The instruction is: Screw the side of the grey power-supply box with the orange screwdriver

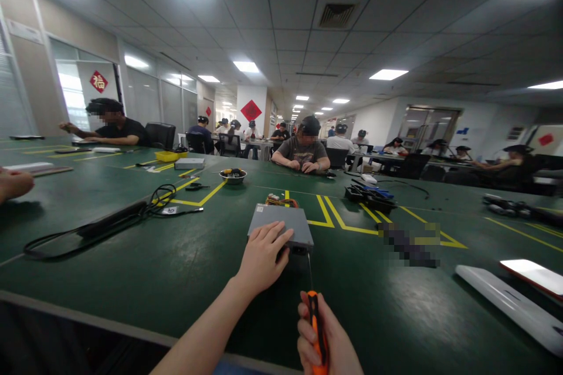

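Note:
A grey metal computer power supply (290,220) lies on the green table, with a bundle of colored wires (281,201) at its far side. My left hand (266,255) rests across its top, fingers stretched out and thumb near the front edge. In my right hand (323,334) is an orange and black screwdriver (315,322), its handle wrapped by my fingers. The thin shaft points away from me, and its tip is at the right front corner of the power supply. Whether the tip sits in a screw is too small to tell.
A black strap with cable (114,220) lies to the left. Beyond are a metal bowl (233,175), a yellow tray (170,156) and another grey box (189,163). At right stand a black tool holder (370,197) and a white case (510,304). A person sits opposite.

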{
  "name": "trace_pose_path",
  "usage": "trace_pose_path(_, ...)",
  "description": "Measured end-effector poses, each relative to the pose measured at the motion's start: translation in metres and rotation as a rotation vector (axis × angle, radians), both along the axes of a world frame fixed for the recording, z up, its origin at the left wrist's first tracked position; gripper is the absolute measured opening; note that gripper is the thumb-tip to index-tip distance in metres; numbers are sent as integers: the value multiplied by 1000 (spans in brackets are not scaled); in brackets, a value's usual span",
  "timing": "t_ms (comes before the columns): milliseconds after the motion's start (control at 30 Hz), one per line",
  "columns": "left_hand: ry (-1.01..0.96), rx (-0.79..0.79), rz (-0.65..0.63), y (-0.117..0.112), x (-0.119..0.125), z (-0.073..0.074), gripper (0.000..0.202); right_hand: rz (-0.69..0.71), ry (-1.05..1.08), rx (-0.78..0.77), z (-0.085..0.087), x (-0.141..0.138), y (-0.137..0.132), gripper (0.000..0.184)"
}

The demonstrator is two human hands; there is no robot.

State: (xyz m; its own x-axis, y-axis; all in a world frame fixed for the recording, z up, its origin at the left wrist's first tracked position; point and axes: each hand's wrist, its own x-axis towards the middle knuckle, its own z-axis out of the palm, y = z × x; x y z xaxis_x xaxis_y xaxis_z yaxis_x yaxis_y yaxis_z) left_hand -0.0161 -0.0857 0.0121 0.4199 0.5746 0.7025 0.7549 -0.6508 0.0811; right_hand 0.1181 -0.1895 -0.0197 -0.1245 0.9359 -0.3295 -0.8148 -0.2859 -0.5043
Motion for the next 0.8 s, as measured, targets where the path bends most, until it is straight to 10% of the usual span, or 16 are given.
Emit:
trace_pose_path(467, 23, 54, 22, -2, 4, -4, 47, 10, 83, 17, 1, -2, 1, 53)
trace_pose_path(800, 248, 366, -319, -3, 28, -5, 12, 66, -101, 94, -3, 12, 4, 50)
